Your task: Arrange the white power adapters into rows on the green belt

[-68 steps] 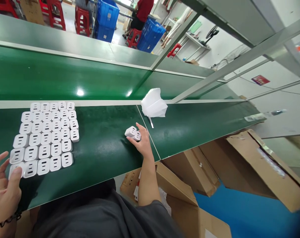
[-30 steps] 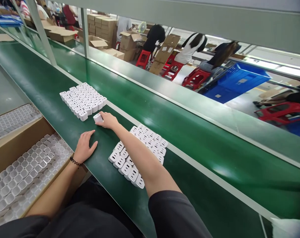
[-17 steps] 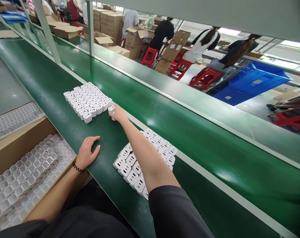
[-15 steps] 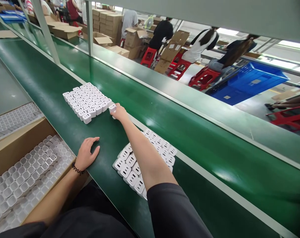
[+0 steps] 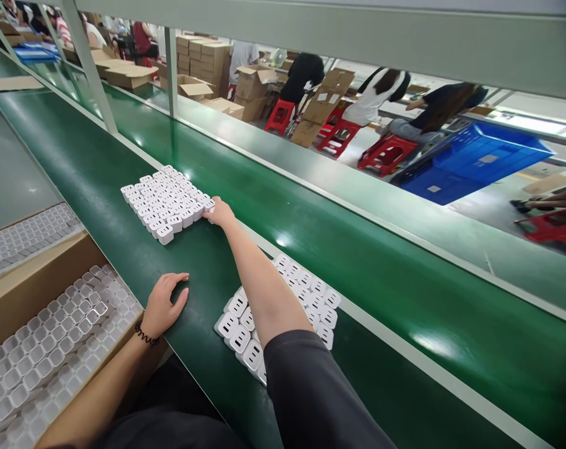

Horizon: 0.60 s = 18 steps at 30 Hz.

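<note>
Beside the left hand (image 5: 163, 307), clear plastic pockets (image 5: 49, 343) in a cardboard box (image 5: 30, 292)

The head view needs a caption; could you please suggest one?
Right hand holding a white slotted block beside a matching cluster, left hand open.

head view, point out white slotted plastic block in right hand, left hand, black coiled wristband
Held white slotted plastic block (image 5: 209, 204), head view: slotted top.
Left hand (image 5: 162, 305), head view: back of the hand.
Black coiled wristband (image 5: 145, 336), head view: middle coils.
</note>
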Motion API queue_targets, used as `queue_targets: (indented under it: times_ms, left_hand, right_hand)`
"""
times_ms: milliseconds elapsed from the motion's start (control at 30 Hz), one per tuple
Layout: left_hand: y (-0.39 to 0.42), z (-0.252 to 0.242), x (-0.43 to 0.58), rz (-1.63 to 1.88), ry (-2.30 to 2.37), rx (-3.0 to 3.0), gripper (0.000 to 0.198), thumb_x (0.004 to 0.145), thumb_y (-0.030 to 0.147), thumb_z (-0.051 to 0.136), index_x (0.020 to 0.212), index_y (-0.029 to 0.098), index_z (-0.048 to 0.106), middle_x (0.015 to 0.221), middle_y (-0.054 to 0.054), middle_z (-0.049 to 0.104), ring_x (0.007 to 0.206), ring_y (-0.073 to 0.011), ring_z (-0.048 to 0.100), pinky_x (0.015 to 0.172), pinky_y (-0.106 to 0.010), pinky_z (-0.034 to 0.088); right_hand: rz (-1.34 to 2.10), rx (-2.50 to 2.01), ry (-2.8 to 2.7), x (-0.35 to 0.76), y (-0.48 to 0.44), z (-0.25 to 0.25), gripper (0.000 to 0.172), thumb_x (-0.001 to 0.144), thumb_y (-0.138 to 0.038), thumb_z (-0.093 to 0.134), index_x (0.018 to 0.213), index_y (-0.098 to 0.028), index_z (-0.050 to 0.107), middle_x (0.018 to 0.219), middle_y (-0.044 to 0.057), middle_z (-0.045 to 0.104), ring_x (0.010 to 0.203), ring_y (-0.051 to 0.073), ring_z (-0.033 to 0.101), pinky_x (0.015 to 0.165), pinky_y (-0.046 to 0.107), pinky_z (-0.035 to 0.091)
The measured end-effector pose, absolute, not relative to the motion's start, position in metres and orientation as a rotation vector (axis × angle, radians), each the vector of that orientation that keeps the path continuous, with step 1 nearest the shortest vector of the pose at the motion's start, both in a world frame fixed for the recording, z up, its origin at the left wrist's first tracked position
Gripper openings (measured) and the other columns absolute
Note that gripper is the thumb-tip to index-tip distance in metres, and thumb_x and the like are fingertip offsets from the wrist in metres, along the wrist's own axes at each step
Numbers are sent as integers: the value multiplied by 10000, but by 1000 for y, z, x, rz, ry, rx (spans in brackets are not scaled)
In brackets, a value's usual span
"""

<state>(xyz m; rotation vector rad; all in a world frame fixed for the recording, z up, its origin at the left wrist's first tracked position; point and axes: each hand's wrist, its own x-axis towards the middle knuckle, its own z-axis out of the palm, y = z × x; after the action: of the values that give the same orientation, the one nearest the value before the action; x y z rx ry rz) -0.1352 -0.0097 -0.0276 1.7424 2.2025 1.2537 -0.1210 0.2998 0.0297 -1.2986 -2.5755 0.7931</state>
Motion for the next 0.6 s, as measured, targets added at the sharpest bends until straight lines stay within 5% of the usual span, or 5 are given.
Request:
queue_targets:
  times_ms: [133,333,467,600]
  left_hand:
    - [-10,-28,-134,1252,2195,1733,252,977,265,518,1217,235,590,1108,-46,709,1092,-215,634,964,-405,539]
    - [-11,-29,-135,1238,2199,1747,244,973,261,527,1204,230,600,1101,-47,714,1079,-216,636,960,-412,538]
    - [-9,-29,-135,1244,2210,1763,233,970,257,527,1185,225,611,1079,-44,720,1059,-217,638,946,-412,540]
    - [-9,-29,-135,1259,2219,1756,226,965,264,526,1164,223,626,1062,-43,726,1045,-216,642,945,-403,541]
  right_hand:
    - [843,-1302,-2603,-112,311,29,763,758,-281,808,1416,-190,431,1426,154,559,1219,267,605,918,331,526]
    - [878,-1300,-2612,-107,314,26,453,926,-337,680,1332,-175,560,1357,111,592,1189,257,612,986,482,533]
    - [899,-1246,-2578,-111,307,27,668,857,-275,743,1453,-176,459,1458,147,544,1327,280,535,1097,451,461]
    - [977,-1218,-2568,-103,307,33,948,794,-252,769,1580,-162,248,1507,169,508,1276,255,591,1056,354,493]
